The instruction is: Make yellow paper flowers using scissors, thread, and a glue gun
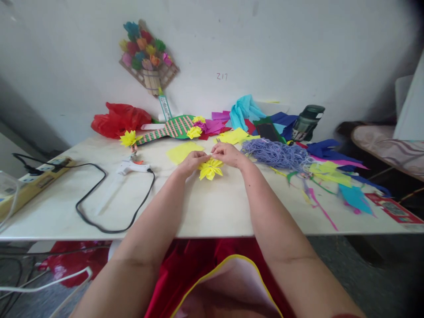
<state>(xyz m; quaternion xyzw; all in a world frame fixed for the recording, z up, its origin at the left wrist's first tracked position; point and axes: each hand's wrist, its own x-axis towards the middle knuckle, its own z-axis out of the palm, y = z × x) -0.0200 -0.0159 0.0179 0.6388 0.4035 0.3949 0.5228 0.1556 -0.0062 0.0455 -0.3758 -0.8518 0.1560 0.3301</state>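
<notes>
Both hands meet over the table, fingertips almost touching. My left hand (192, 162) is closed in a pinch at the upper left edge of a yellow paper flower (210, 169), whose pointed petals hang below the fingers. My right hand (229, 155) is also pinched, right above the flower; a small pale bit shows between the fingertips, too small to name. A thin dark tip sticks up behind the right fingers, its kind unclear. Just behind the left hand lies a flat sheet of yellow crepe paper (180, 151).
A white glue gun (132, 167) with a black cord lies left, near a power strip (36, 181). Behind stands a green guitar-shaped craft (179, 128) with yellow flowers. To the right are tangled purple string (276, 153), coloured paper scraps (356, 198) and a dark bottle (308, 123).
</notes>
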